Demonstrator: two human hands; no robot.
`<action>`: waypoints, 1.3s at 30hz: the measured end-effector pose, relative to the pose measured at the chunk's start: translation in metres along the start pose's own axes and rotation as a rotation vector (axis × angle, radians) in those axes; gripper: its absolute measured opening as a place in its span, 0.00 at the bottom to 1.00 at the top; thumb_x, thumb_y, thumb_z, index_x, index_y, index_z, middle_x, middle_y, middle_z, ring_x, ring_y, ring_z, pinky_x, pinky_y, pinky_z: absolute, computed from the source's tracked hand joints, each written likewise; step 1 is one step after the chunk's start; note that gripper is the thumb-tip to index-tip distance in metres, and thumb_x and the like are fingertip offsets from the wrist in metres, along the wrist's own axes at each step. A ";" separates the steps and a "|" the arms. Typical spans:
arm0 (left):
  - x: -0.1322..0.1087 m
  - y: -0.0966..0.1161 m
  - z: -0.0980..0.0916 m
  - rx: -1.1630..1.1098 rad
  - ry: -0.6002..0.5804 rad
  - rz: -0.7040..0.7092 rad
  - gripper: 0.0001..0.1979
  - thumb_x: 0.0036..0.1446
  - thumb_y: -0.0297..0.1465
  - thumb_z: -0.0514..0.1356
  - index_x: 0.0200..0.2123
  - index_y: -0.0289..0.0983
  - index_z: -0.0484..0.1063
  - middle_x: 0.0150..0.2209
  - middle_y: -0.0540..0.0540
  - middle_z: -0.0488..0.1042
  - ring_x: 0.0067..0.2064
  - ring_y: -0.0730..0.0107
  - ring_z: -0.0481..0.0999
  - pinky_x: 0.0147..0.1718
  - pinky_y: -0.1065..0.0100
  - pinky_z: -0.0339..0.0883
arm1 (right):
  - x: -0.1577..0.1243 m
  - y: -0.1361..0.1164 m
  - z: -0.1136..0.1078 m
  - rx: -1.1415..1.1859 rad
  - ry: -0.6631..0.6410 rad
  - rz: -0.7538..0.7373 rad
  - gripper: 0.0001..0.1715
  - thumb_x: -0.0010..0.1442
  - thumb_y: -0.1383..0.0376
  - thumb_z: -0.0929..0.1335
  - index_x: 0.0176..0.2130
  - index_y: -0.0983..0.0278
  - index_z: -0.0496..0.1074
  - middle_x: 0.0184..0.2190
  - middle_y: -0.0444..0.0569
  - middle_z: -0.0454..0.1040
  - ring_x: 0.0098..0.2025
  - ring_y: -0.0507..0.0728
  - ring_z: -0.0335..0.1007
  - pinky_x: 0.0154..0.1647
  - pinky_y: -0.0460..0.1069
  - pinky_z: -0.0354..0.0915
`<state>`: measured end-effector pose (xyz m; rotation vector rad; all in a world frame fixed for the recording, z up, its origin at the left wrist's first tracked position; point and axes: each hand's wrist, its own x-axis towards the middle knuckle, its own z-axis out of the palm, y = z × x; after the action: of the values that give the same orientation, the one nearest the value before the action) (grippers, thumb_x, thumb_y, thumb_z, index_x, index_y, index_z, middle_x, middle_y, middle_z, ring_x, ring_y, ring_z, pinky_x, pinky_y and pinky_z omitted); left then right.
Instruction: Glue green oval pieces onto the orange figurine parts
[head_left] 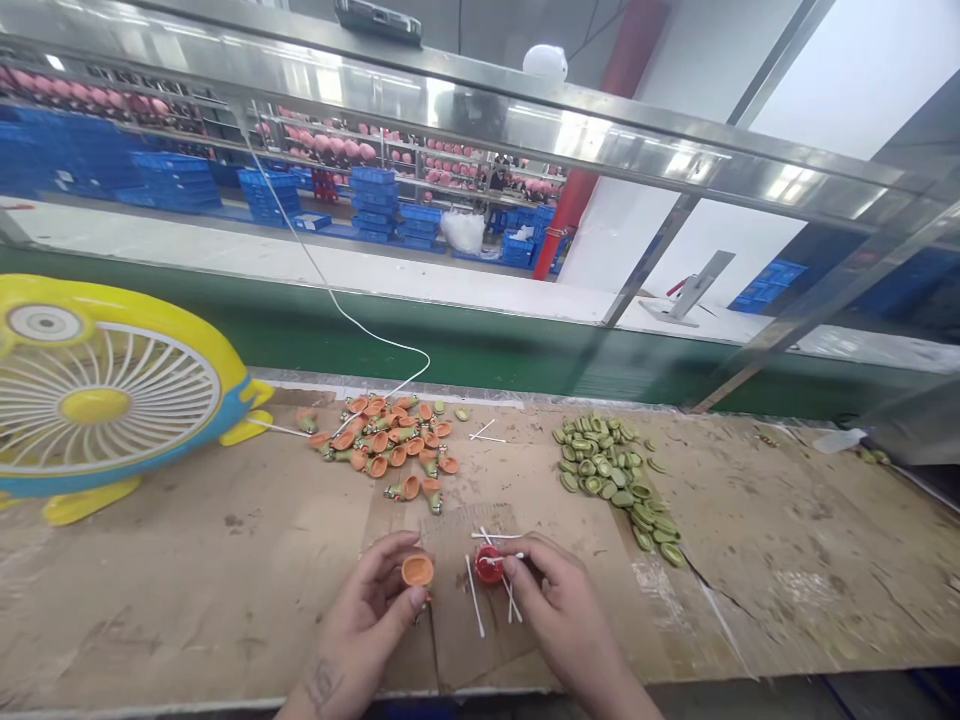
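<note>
My left hand is closed on a small orange cup-shaped piece, held between thumb and fingers just above the cardboard-covered bench. My right hand pinches a thin white swab stick whose tip rests at a small red cap on the bench. Other white swab sticks lie beside the red cap. A heap of orange-and-green pieces sits further back at centre. A pile of green oval shells lies to the right of it.
A yellow-and-blue desk fan stands at the left with its white cable running back. Behind the bench runs a green conveyor under a metal frame. Blue crates are stacked far behind.
</note>
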<state>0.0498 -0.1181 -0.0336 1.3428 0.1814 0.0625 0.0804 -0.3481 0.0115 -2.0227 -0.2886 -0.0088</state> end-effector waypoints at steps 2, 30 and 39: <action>0.003 -0.007 0.002 0.005 -0.124 -0.007 0.20 0.55 0.38 0.72 0.50 0.42 0.78 0.44 0.43 0.81 0.45 0.60 0.82 0.43 0.67 0.79 | -0.003 0.000 -0.001 -0.011 0.015 -0.036 0.13 0.72 0.59 0.65 0.44 0.59 0.79 0.41 0.48 0.80 0.44 0.56 0.77 0.47 0.47 0.68; 0.005 -0.013 0.008 0.369 -0.231 0.263 0.06 0.58 0.25 0.63 0.38 0.40 0.78 0.41 0.43 0.81 0.45 0.60 0.81 0.44 0.64 0.77 | -0.019 -0.009 0.039 0.233 -0.019 0.052 0.18 0.72 0.54 0.64 0.39 0.62 0.76 0.31 0.46 0.76 0.34 0.54 0.72 0.37 0.45 0.66; 0.004 -0.008 0.008 0.417 -0.217 0.292 0.06 0.58 0.26 0.63 0.38 0.40 0.79 0.40 0.43 0.82 0.44 0.60 0.82 0.44 0.64 0.77 | -0.019 -0.004 0.039 0.180 -0.013 0.073 0.19 0.73 0.53 0.63 0.39 0.62 0.74 0.31 0.45 0.75 0.34 0.54 0.71 0.37 0.46 0.64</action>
<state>0.0547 -0.1274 -0.0395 1.7731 -0.1983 0.1290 0.0561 -0.3159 -0.0052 -1.8537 -0.2164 0.0737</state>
